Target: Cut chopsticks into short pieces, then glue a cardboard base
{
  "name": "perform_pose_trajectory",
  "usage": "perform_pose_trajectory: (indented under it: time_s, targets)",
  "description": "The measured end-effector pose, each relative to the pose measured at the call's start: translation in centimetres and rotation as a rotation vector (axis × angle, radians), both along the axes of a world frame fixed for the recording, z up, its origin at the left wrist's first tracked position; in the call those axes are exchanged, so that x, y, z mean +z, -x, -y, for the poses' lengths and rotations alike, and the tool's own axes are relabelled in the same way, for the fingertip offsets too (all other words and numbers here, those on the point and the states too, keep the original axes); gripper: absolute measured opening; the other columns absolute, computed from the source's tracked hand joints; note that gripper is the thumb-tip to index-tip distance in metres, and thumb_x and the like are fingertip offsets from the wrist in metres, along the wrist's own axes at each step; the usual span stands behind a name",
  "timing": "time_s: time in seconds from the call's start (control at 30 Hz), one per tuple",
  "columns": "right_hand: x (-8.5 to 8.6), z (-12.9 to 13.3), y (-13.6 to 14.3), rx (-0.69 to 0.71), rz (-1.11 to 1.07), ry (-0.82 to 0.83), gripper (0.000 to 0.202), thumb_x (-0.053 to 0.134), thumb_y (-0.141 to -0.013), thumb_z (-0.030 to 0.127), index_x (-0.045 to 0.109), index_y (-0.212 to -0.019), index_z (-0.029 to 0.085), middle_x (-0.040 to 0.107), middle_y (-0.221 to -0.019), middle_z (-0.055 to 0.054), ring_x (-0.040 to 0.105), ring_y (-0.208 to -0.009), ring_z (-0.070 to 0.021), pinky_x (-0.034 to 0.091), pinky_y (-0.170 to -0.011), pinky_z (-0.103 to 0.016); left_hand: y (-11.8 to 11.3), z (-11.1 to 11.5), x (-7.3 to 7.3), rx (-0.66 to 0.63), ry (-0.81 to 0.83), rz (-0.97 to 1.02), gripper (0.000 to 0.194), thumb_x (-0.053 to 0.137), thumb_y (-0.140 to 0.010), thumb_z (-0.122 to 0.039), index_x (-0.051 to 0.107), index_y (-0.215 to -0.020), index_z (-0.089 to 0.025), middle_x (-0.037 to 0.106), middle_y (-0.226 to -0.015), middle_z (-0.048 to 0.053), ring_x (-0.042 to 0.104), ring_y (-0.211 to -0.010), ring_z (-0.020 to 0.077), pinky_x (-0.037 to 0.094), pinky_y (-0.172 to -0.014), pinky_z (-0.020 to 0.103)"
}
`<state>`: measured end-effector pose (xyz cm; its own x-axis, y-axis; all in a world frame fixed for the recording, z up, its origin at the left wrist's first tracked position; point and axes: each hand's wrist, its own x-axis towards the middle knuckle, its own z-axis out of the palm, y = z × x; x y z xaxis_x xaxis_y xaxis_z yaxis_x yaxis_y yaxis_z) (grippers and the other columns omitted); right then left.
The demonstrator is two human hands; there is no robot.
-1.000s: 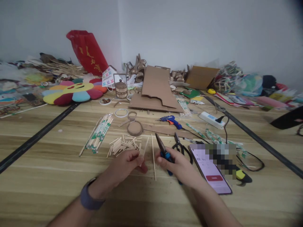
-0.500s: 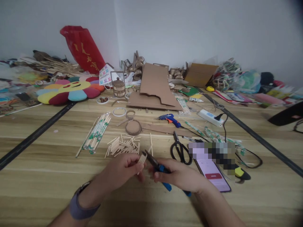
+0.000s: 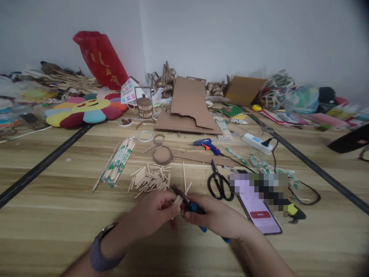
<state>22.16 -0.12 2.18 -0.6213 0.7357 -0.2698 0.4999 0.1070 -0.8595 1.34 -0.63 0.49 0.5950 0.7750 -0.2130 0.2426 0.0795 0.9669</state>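
Nearest me is the purple band (image 3: 99, 256) on my left wrist. My left hand (image 3: 157, 211) pinches a small bunch of pale sticks (image 3: 178, 200) between thumb and fingers, low over the wooden table (image 3: 161, 257). My right hand (image 3: 215, 217) is wrapped around a pair of blue-handled pliers (image 3: 196, 208), their dark nose lying across the bunch (whether it actually bites the wood, I cannot tell).

Just past my fingers, a longer stick (image 3: 184, 175) lies on the tabletop, with a heap of short sticks (image 3: 151, 178) to its left. Off to my right are black-handled scissors (image 3: 220, 186) and, beside them, a phone (image 3: 261, 214) with its screen lit. Farther left, more sticks lie in a clear and green packet (image 3: 119, 161).

Beyond the heap sits a round brown disc with a beaded-looking rim (image 3: 163, 155), and to its right a blue glue gun (image 3: 208, 146). Behind those are brown cardboard sheets (image 3: 188, 100), a little lidded barrel (image 3: 144, 107) and a flower-shaped cushion (image 3: 95, 115). Farthest back, a red bag (image 3: 102, 61) leans by the wall (image 3: 230, 38).
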Motion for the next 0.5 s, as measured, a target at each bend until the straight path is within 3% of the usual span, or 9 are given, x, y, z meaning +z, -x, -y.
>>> perform_pose_trajectory:
  time_s: [0.5]
  targets:
    - [0.08,0.37,0.76,-0.048,0.004,-0.085,0.011,0.058,-0.084,0.025,0.065,-0.084,0.017,0.056,-0.071,0.003,0.045,-0.066,-0.0122,0.035,-0.060,-0.021,0.15,0.08,-0.24,-0.005,0.010,0.023,0.022,0.052,-0.090,-0.034,0.063,-0.082,-0.018,0.068,-0.067,-0.001,0.065,-0.064,0.0151,0.045,-0.062,0.023]
